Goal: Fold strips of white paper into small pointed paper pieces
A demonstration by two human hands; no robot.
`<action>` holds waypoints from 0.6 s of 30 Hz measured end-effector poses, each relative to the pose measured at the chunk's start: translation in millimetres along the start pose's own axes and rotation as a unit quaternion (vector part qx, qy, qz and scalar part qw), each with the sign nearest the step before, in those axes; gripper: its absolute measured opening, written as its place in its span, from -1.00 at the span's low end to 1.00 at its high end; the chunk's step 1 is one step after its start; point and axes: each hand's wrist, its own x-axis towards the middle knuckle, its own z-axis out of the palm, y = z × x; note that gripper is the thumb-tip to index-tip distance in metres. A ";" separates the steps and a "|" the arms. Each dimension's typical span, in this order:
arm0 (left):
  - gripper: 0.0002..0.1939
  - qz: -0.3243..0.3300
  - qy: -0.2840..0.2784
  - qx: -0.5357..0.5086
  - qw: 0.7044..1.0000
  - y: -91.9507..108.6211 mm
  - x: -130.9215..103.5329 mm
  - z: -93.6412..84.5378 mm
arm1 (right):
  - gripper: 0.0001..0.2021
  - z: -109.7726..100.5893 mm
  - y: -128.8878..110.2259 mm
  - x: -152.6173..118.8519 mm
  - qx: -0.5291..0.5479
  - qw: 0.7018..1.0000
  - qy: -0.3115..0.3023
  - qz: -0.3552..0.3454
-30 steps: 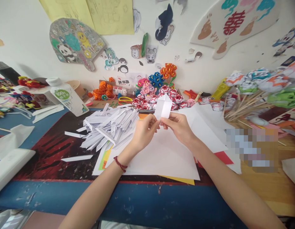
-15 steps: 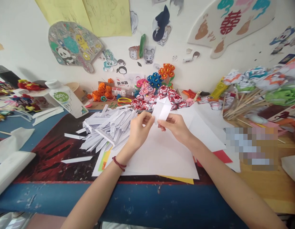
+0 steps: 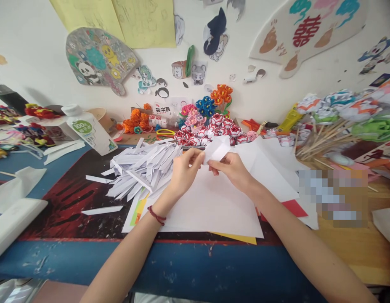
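Note:
Between my two hands is a small folded piece of white paper [image 3: 217,149], raised above the table. My left hand [image 3: 187,168] pinches its lower left edge with thumb and fingertips. At the lower right edge, my right hand [image 3: 229,168] grips it, thumb in front and fingers behind. Below them lies a large white sheet [image 3: 213,206] with coloured paper showing at its edges. To the left of my left hand spreads a heap of narrow folded white paper strips [image 3: 141,166].
A white bottle [image 3: 89,130] stands tilted at the left. Paper flowers [image 3: 210,128] line the back by the wall, and more on wooden sticks [image 3: 330,134] lie at the right. Further white sheets [image 3: 267,164] rest right of my hands. A white box-like object [image 3: 18,223] sits front left.
The folded paper has tilted over to the right and back between my fingers, showing a lower, wider outline. Both hands keep their pinch in nearly the same place.

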 end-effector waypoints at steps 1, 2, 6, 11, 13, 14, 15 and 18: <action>-0.81 0.008 -0.006 -0.001 1.000 -0.3 0.6 -0.3 | -0.72 -0.2 -0.9 0.3 0.003 1.000 0.004 0.004; -0.84 0.015 -0.011 0.005 1.000 -0.9 1.5 -1.1 | -0.71 -0.9 -1.9 0.7 0.004 1.000 0.005 0.008; -0.87 0.009 -0.031 0.061 0.998 -5.9 7.1 -9.9 | -0.66 -11.5 -4.1 5.0 -0.009 0.999 0.030 0.009; -0.87 -0.021 -0.106 0.136 0.985 -18.0 13.9 -26.8 | -0.65 -34.2 6.4 13.3 -0.083 0.996 0.041 -0.007; -0.87 -0.014 -0.144 0.184 0.972 -24.9 14.9 -30.0 | -0.64 -39.3 13.6 15.2 -0.121 0.992 0.019 0.024; -0.87 -0.004 -0.155 0.210 0.965 -28.5 15.1 -30.4 | -0.63 -40.5 17.1 15.7 -0.138 0.989 0.008 0.046; -0.89 0.009 -0.159 0.233 0.959 -32.0 15.2 -30.0 | -0.63 -41.2 20.2 15.9 -0.154 0.986 -0.001 0.070; -0.89 0.048 -0.161 0.285 0.944 -39.5 14.7 -25.9 | -0.66 -41.2 26.0 15.4 -0.221 0.969 -0.014 0.108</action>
